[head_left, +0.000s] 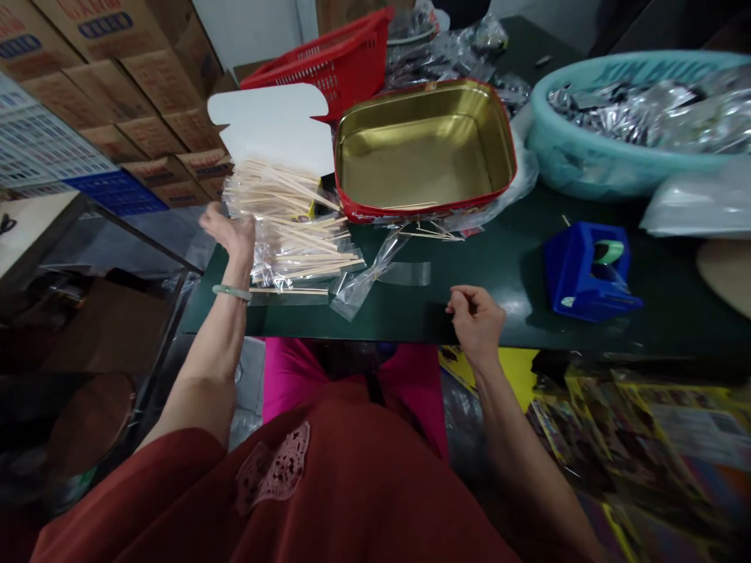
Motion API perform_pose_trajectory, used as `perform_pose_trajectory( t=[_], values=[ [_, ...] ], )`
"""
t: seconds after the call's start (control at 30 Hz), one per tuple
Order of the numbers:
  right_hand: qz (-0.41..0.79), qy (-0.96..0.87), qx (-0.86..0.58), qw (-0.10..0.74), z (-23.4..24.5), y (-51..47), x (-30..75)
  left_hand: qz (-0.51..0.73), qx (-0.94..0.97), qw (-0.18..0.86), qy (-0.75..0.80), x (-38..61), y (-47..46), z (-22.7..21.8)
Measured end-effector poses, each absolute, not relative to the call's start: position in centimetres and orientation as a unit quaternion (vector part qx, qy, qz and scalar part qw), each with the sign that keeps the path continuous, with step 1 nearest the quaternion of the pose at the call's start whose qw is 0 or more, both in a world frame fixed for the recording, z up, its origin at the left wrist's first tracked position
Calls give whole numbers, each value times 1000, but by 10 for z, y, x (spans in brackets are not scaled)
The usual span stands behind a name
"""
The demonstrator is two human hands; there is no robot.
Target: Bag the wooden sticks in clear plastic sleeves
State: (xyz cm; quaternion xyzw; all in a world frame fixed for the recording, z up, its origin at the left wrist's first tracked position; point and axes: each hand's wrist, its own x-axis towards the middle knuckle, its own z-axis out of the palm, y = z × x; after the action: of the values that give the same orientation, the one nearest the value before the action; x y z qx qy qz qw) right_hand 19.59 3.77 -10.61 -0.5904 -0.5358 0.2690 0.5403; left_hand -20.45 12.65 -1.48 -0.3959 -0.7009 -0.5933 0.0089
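My left hand [230, 233] is at the left edge of a heap of thin wooden sticks [293, 227], its fingers apart and a pale bangle on the wrist. Clear plastic bags lie under and among the sticks; whether the fingers touch them I cannot tell. My right hand [478, 322] rests closed near the table's front edge, and the inside of its fist is hidden. Between my hands lies a twisted clear plastic wrapper [375, 274]. Behind it stands a rectangular tin [425, 156], gold inside and red outside, with a few sticks near its front rim.
A blue tape dispenser [587, 274] stands right of my right hand. Behind it, a turquoise basin [563, 164] holds silvery packets. A red basket [346, 66] and a white card flap [273, 125] are at the back. Cardboard boxes [99, 86] are stacked at left.
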Motion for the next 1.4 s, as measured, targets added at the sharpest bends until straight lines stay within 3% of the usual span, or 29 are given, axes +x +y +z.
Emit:
perform_pose_trajectory(
  t=[0.07, 0.1, 0.23, 0.3, 0.4, 0.7, 0.9, 1.0, 1.2, 1.4],
  values=[
    [249, -545, -592, 539, -106, 38, 195, -566, -446, 112, -684, -187, 127, -11],
    [243, -548, -592, 538, -106, 38, 194, -550, -484, 106, -672, -172, 128, -10],
    [239, -547, -595, 538, -110, 36, 195, -300, -728, -74, -611, -83, 123, -20],
    [241, -541, -599, 539, -112, 35, 195, -136, -786, -77, -598, -41, 116, -28],
    [240, -540, -603, 536, -112, 34, 195, 0, -780, -67, -622, -7, 107, -36],
    [269, -544, -597, 525, -106, 32, 194, -32, -877, -129, -461, -24, 94, -39],
    [258, -541, -610, 519, -104, 30, 192, -272, -847, -112, -443, -16, 141, -15],
    [246, -546, -617, 510, -104, 29, 193, -203, -830, -95, -512, -11, 202, 2],
    [253, -545, -622, 502, -103, 27, 194, 55, -805, -140, -574, 2, 268, 8],
    [262, -541, -612, 514, -102, 26, 194, 58, -820, -170, -543, -2, 265, 3]
  ],
)
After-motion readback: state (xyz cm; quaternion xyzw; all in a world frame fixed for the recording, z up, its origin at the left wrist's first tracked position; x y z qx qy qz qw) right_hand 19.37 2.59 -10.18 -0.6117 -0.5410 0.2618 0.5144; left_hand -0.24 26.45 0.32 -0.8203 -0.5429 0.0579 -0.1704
